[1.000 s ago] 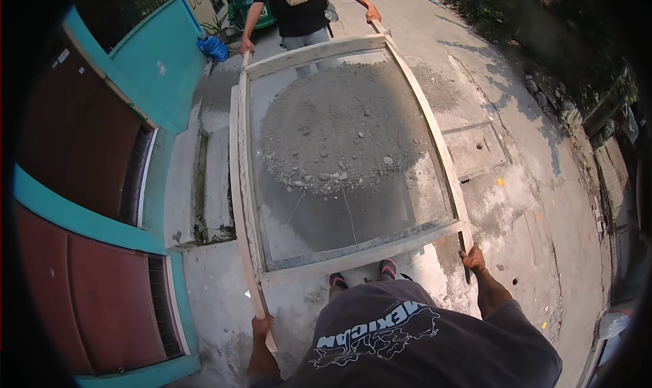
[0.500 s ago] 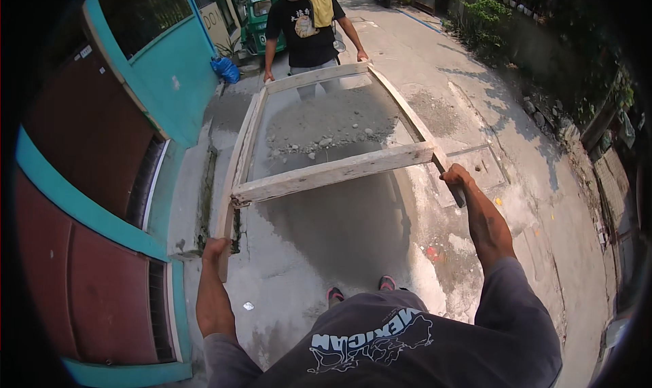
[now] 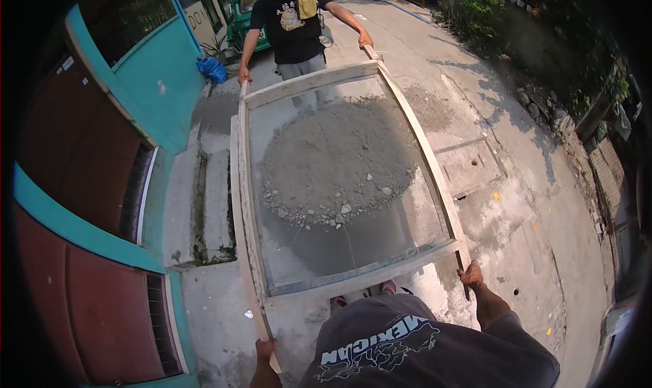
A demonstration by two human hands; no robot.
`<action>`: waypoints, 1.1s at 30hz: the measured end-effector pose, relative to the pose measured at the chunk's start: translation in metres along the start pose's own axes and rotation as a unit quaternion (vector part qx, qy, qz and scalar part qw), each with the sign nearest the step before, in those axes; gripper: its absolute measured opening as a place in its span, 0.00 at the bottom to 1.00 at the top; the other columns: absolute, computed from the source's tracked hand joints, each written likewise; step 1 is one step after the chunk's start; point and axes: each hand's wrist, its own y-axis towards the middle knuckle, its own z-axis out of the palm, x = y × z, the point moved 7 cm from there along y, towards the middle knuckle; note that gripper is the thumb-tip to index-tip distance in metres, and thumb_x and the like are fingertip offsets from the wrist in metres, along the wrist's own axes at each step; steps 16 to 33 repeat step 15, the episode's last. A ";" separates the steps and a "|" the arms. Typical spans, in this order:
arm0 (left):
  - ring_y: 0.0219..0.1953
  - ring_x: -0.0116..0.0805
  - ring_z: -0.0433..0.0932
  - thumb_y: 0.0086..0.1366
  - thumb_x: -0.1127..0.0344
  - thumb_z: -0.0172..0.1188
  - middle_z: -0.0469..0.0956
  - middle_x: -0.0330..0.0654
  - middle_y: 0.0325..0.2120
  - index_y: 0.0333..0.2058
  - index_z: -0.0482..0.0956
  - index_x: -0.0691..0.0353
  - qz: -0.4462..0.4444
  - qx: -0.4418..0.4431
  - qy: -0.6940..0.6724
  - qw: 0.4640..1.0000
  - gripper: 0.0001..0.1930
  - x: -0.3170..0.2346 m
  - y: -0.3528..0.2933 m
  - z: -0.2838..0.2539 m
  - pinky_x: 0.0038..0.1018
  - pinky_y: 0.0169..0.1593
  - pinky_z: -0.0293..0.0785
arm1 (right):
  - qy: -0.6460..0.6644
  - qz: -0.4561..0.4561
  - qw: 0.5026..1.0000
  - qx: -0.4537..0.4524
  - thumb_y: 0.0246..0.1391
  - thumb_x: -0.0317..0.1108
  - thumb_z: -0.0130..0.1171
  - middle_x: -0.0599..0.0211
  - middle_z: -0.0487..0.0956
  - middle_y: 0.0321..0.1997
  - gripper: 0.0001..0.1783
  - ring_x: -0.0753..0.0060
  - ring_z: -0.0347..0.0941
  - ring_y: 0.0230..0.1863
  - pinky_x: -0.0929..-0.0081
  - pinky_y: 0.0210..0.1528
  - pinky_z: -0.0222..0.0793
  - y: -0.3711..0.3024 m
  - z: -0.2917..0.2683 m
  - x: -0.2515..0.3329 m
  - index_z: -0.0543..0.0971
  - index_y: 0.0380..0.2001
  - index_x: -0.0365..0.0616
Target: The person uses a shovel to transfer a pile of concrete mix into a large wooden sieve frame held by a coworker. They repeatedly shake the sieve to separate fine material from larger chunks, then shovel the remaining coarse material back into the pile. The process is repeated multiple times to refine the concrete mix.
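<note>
A large sand screen with a pale wooden frame (image 3: 360,276) and fine mesh is held up off the ground between me and a co-worker. Grey sand (image 3: 336,150) lies heaped on the mesh, with pebbles (image 3: 345,209) toward its near side. My left hand (image 3: 266,349) is closed round the near left handle, low in the picture. At the near right handle, my right hand (image 3: 471,275) is likewise wrapped round the wood. The co-worker (image 3: 293,31), in a black shirt with a yellow towel (image 3: 305,0), grips the two far handles.
A teal wall (image 3: 156,69) with brown doors runs along the left, beside a concrete gutter (image 3: 219,208). A blue bag (image 3: 212,69) and a green vehicle (image 3: 243,14) stand behind the co-worker. Plants (image 3: 475,21) and rubble line the right side of the concrete lane.
The screen's near end has come down and toward me, both my hands drawing in with it. The sand on the mesh has shifted nearer and spread. The co-worker's arms reach further out.
</note>
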 end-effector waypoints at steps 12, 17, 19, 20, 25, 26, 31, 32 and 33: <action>0.15 0.38 0.70 0.38 0.68 0.55 0.72 0.46 0.15 0.22 0.72 0.73 0.140 0.000 0.124 0.982 0.12 -0.650 -0.069 -0.156 0.30 0.22 0.68 | -0.009 -0.095 0.995 0.003 0.30 0.44 0.52 0.46 0.73 0.25 0.21 0.56 0.72 0.29 0.69 0.30 0.66 0.184 -0.384 0.369 0.74 0.18 0.32; 0.15 0.39 0.70 0.38 0.68 0.55 0.72 0.47 0.15 0.22 0.72 0.74 0.119 -0.023 0.112 0.986 0.13 -0.636 -0.068 -0.167 0.31 0.23 0.68 | -0.005 -0.062 0.998 0.025 0.30 0.43 0.53 0.45 0.73 0.31 0.22 0.54 0.70 0.36 0.69 0.37 0.65 0.157 -0.385 0.371 0.74 0.25 0.32; 0.15 0.39 0.70 0.38 0.68 0.55 0.72 0.47 0.15 0.22 0.72 0.74 0.119 -0.023 0.112 0.986 0.13 -0.636 -0.068 -0.167 0.31 0.23 0.68 | -0.005 -0.062 0.998 0.025 0.30 0.43 0.53 0.45 0.73 0.31 0.22 0.54 0.70 0.36 0.69 0.37 0.65 0.157 -0.385 0.371 0.74 0.25 0.32; 0.15 0.39 0.70 0.38 0.68 0.55 0.72 0.47 0.15 0.22 0.72 0.74 0.119 -0.023 0.112 0.986 0.13 -0.636 -0.068 -0.167 0.31 0.23 0.68 | -0.005 -0.062 0.998 0.025 0.30 0.43 0.53 0.45 0.73 0.31 0.22 0.54 0.70 0.36 0.69 0.37 0.65 0.157 -0.385 0.371 0.74 0.25 0.32; 0.15 0.39 0.70 0.38 0.68 0.55 0.72 0.47 0.15 0.22 0.72 0.74 0.119 -0.023 0.112 0.986 0.13 -0.636 -0.068 -0.167 0.31 0.23 0.68 | -0.005 -0.062 0.998 0.025 0.30 0.43 0.53 0.45 0.73 0.31 0.22 0.54 0.70 0.36 0.69 0.37 0.65 0.157 -0.385 0.371 0.74 0.25 0.32; 0.15 0.39 0.70 0.38 0.68 0.55 0.72 0.47 0.15 0.22 0.72 0.74 0.119 -0.023 0.112 0.986 0.13 -0.636 -0.068 -0.167 0.31 0.23 0.68 | -0.005 -0.062 0.998 0.025 0.30 0.43 0.53 0.45 0.73 0.31 0.22 0.54 0.70 0.36 0.69 0.37 0.65 0.157 -0.385 0.371 0.74 0.25 0.32; 0.15 0.39 0.70 0.38 0.68 0.55 0.72 0.47 0.15 0.22 0.72 0.74 0.119 -0.023 0.112 0.986 0.13 -0.636 -0.068 -0.167 0.31 0.23 0.68 | -0.005 -0.062 0.998 0.025 0.30 0.43 0.53 0.45 0.73 0.31 0.22 0.54 0.70 0.36 0.69 0.37 0.65 0.157 -0.385 0.371 0.74 0.25 0.32; 0.15 0.39 0.70 0.38 0.68 0.55 0.72 0.47 0.15 0.22 0.72 0.74 0.119 -0.023 0.112 0.986 0.13 -0.636 -0.068 -0.167 0.31 0.23 0.68 | -0.005 -0.062 0.998 0.025 0.30 0.43 0.53 0.45 0.73 0.31 0.22 0.54 0.70 0.36 0.69 0.37 0.65 0.157 -0.385 0.371 0.74 0.25 0.32; 0.15 0.39 0.70 0.38 0.68 0.55 0.72 0.47 0.15 0.22 0.72 0.74 0.119 -0.023 0.112 0.986 0.13 -0.636 -0.068 -0.167 0.31 0.23 0.68 | -0.005 -0.062 0.998 0.025 0.30 0.43 0.53 0.45 0.73 0.31 0.22 0.54 0.70 0.36 0.69 0.37 0.65 0.157 -0.385 0.371 0.74 0.25 0.32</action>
